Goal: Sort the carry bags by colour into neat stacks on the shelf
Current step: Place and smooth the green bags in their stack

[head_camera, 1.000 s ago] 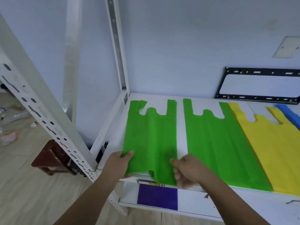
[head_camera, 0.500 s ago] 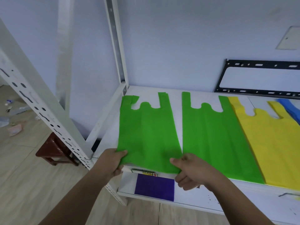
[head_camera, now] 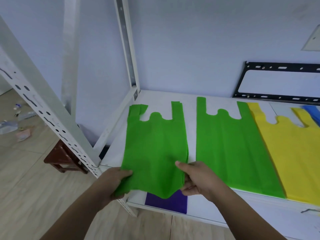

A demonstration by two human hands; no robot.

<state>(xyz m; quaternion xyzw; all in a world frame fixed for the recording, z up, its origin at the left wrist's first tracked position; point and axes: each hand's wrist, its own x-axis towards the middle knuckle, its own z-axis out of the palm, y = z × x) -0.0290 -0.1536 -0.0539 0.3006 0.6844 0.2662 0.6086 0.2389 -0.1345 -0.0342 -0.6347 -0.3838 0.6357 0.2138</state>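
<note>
A green carry bag [head_camera: 155, 148] lies flat at the left end of the white shelf [head_camera: 191, 135], its bottom edge hanging over the front. My left hand [head_camera: 113, 181] grips its bottom left corner. My right hand [head_camera: 197, 179] pinches its bottom right corner, thumb on top. Just right of it a second green carry bag [head_camera: 232, 153] lies flat. A yellow bag [head_camera: 294, 158] comes after that, overlapping the second green bag's right edge. A blue bag [head_camera: 313, 113] shows at the far right edge.
A purple bag [head_camera: 171, 203] lies on the lower shelf under my hands. White slotted uprights [head_camera: 52, 125] frame the shelf's left side. A black metal bracket [head_camera: 277, 82] leans on the back wall. A brown stool [head_camera: 60, 158] stands on the floor at left.
Both hands have pulled the left green bag toward the front edge, so its bottom now droops over the shelf lip. Its left handle is folded over.
</note>
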